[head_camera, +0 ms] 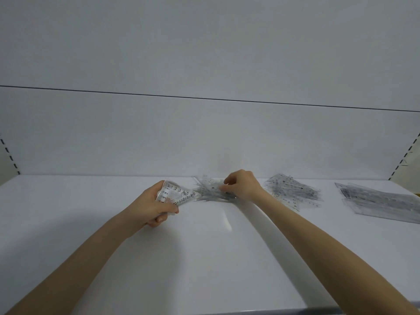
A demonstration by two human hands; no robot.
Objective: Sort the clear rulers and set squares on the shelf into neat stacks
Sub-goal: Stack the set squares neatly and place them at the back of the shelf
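Status: left grip [155, 205] clamps a small stack of set squares [177, 193] just above the shelf [204, 258]. right grip [241, 185] looks to pinch a piece in the loose pile [212, 192] mid-shelf; it's hard to tell through the clear plastic. Risk: the piece snags its neighbours and scatters the pile, or the held stack fans out.

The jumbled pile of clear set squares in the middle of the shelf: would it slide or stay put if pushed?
It would probably slide and fan apart: the jumbled pile is thin flat pieces crisscrossed on a glossy shelf. Each piece looks stiff and light; the left hand holds several set squares flat and unbent.
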